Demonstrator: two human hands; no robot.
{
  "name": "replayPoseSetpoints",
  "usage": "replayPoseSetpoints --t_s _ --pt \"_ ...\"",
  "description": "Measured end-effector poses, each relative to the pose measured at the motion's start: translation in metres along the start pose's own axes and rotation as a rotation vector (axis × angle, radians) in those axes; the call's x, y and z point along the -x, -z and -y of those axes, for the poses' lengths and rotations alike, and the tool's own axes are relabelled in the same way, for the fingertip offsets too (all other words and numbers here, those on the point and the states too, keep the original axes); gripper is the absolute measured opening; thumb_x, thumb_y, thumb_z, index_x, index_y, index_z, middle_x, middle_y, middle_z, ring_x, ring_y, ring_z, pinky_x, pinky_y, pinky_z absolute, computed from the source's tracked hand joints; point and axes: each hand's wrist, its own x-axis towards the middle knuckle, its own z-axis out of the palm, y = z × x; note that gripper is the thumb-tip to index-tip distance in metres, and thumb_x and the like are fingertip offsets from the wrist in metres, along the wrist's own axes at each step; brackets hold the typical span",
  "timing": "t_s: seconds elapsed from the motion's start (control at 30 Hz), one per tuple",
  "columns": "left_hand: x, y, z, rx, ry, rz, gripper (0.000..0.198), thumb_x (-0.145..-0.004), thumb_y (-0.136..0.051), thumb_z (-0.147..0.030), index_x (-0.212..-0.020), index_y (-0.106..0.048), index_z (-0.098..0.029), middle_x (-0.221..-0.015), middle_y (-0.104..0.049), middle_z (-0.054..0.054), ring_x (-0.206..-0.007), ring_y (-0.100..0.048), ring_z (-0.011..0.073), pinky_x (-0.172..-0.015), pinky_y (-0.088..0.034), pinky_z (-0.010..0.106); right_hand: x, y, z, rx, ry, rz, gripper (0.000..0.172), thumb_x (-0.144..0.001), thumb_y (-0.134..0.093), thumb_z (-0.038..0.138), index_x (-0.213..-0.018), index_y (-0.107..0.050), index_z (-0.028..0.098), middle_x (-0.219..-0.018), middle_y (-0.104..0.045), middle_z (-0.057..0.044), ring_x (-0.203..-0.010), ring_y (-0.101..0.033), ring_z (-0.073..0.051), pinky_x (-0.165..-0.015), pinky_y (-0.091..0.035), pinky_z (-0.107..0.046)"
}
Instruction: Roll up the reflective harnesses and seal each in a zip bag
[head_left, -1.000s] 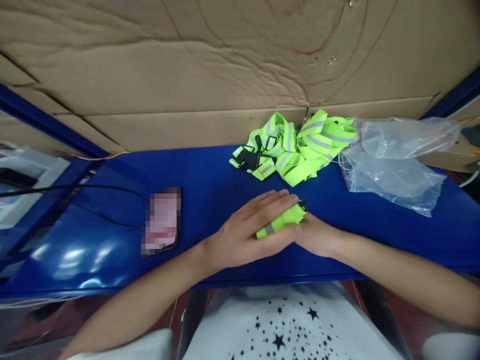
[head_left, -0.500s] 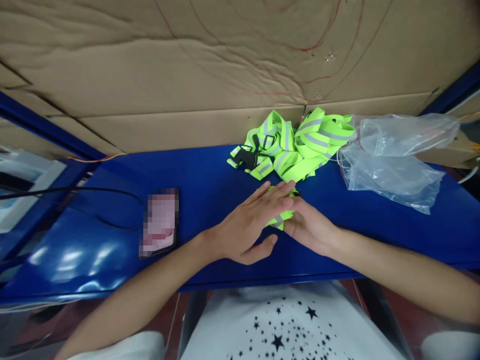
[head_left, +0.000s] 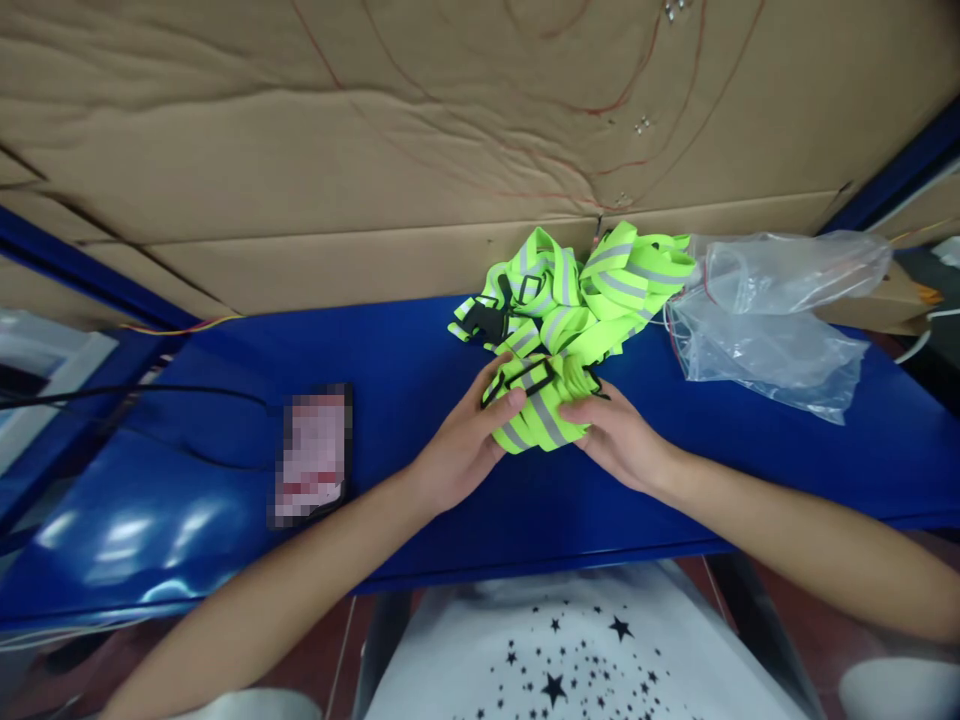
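Between my hands is a folded bundle of neon yellow-green reflective strap (head_left: 541, 415) with grey stripes and a black buckle on its upper side. My left hand (head_left: 476, 430) grips its left side, thumb on top. On the right side, my right hand (head_left: 619, 435) holds the bundle with its thumb across the near face; the other fingers are partly hidden beneath. Just beyond lies a loose heap of the same reflective straps (head_left: 592, 285), with black plastic buckles at its left end.
A phone (head_left: 311, 455) with a blurred-out screen lies on the blue table (head_left: 225, 400) to the left, black cables beside it. Clear plastic bags (head_left: 772, 320) lie at the right. A cardboard panel (head_left: 337, 150) with red wires stands along the back.
My left hand has moved off the top of the strap bundle to its left side. The bundle now shows fully, held between both hands. The view has shifted slightly.
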Motion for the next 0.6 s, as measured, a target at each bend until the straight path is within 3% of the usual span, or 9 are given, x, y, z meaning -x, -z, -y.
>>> replayPoseSetpoints --t_s 0.07,0.17,0.33,0.47,0.6 --pt "-0.001 -0.001 -0.001 0.111 0.086 0.004 0.073 -0.075 -0.088 -0.035 -0.14 -0.054 -0.029 -0.145 -0.061 0.007 -0.134 -0.058 0.0344 -0.105 -0.053 0.043 0.002 -0.003 0.001 -0.01 0.013 0.004 0.047 -0.075 -0.072 0.025 -0.121 -0.065 0.02 -0.114 -0.074 -0.007 -0.107 -0.071 -0.026 -0.1 -0.057 -0.044" --pt "0.001 -0.002 -0.001 0.185 0.038 -0.042 0.078 -0.074 -0.088 -0.02 -0.142 -0.053 -0.03 -0.142 -0.064 0.003 -0.13 -0.062 0.027 -0.109 -0.05 0.038 0.003 -0.005 0.003 -0.064 0.014 0.046 0.056 -0.076 -0.079 0.024 -0.129 -0.063 0.023 -0.129 -0.07 -0.006 -0.12 -0.066 -0.026 -0.112 -0.05 -0.044" --pt "0.004 -0.002 0.003 0.278 0.013 0.059 0.076 -0.072 -0.091 -0.036 -0.14 -0.059 -0.027 -0.134 -0.07 0.006 -0.134 -0.059 0.0303 -0.115 -0.046 0.042 0.0 0.003 0.003 -0.009 0.059 0.165 0.054 -0.088 -0.075 0.039 -0.138 -0.06 0.025 -0.132 -0.069 -0.006 -0.125 -0.064 -0.026 -0.115 -0.048 -0.046" --pt "0.004 -0.002 0.001 0.252 0.001 0.156 0.074 -0.072 -0.091 -0.036 -0.139 -0.06 -0.028 -0.133 -0.071 0.006 -0.137 -0.057 0.0326 -0.117 -0.045 0.044 0.0 0.012 0.0 0.271 0.213 0.215 0.055 -0.099 -0.06 0.048 -0.15 -0.05 0.03 -0.146 -0.06 -0.004 -0.137 -0.056 -0.025 -0.122 -0.041 -0.045" --pt "0.005 -0.002 -0.002 0.169 -0.024 0.144 0.069 -0.075 -0.088 -0.025 -0.139 -0.061 -0.029 -0.131 -0.072 0.006 -0.134 -0.06 0.0315 -0.116 -0.045 0.047 0.002 0.021 -0.003 0.689 0.381 0.134 0.061 -0.102 -0.053 0.052 -0.157 -0.039 0.031 -0.163 -0.041 -0.003 -0.155 -0.03 -0.026 -0.13 -0.023 -0.049"
